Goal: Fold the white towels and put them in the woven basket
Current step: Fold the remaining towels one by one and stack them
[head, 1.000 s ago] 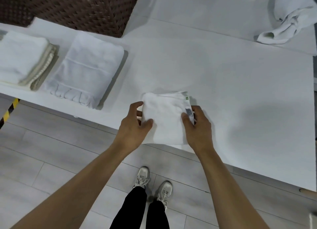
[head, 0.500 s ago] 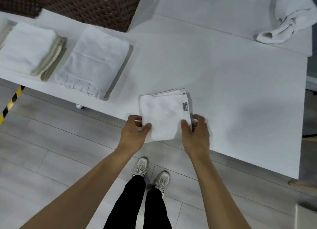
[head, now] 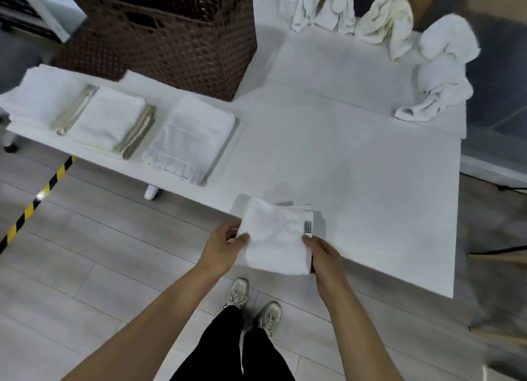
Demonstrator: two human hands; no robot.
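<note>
At table (head: 370, 181) edge | folded white towel (head: 273, 238), square, grey tag | left hand (head: 222, 246), right hand (head: 323, 255) fingers grasping its sides

The small label (head: 307, 226) on the folded white towel (head: 273, 238) carries print too blurred to read.

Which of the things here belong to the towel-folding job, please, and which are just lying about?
Job: folded towel held by left hand and right hand; woven basket; unfolded towels; folded stacks.
Lying about: striped floor tape; wooden legs.
</note>
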